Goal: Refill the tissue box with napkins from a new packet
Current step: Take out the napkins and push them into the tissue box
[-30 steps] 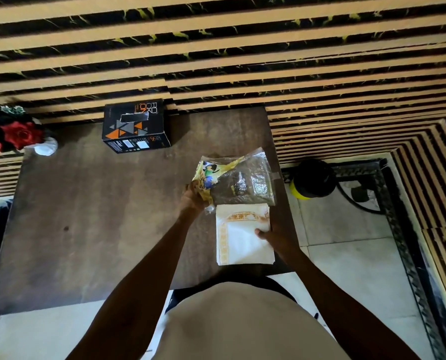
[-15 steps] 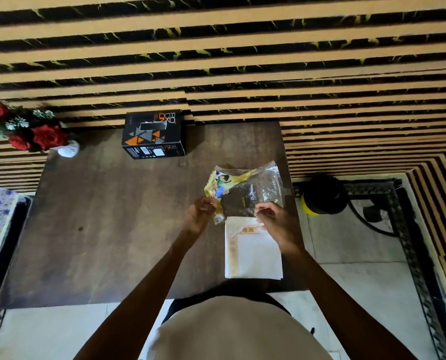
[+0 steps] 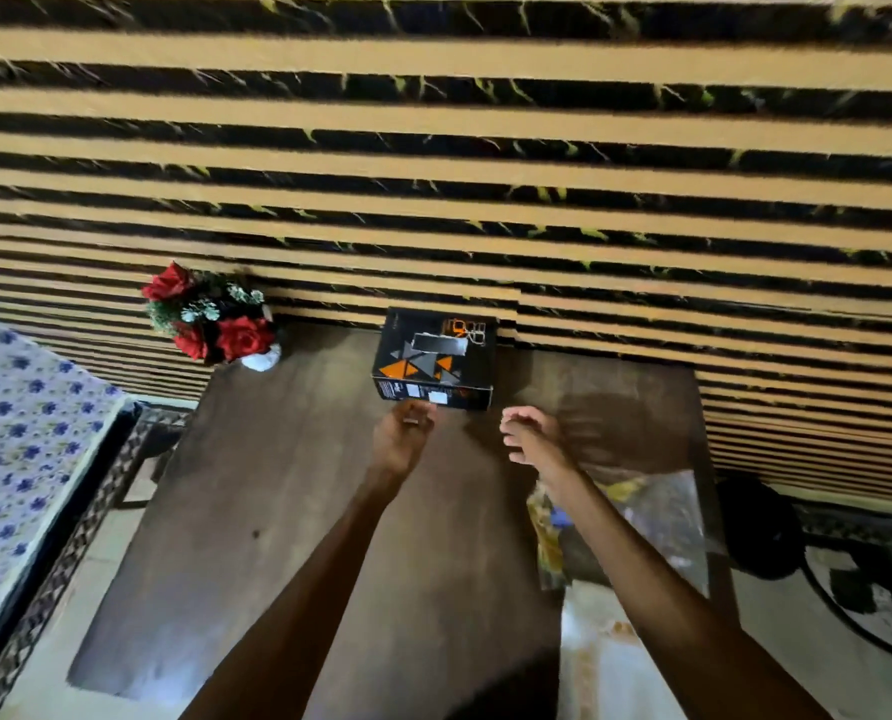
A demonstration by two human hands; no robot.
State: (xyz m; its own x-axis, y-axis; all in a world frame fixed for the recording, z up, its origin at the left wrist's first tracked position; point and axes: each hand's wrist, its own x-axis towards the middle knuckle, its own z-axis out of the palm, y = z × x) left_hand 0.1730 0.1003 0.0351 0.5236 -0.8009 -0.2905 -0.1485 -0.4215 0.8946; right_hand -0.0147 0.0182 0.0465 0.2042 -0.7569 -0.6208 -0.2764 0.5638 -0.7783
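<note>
At the near right tabletop [image 3: 288,563] edge lie the napkins [image 3: 605,662], blurred, partly hidden by the right forearm; the packet [image 3: 662,522] lies just beyond. Farther, left hand [image 3: 400,439] and right hand [image 3: 529,433] hover loosely curled, grasping nothing, just short of the box [image 3: 433,358] by the wall. Flowers [image 3: 210,317] stand at the far left.

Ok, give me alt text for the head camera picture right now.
Both bare hands, left and right, reach empty across a dark wooden table toward a black box by the striped wall. The wrapper and napkins lie near the right arm; red flowers stand far left.
</note>
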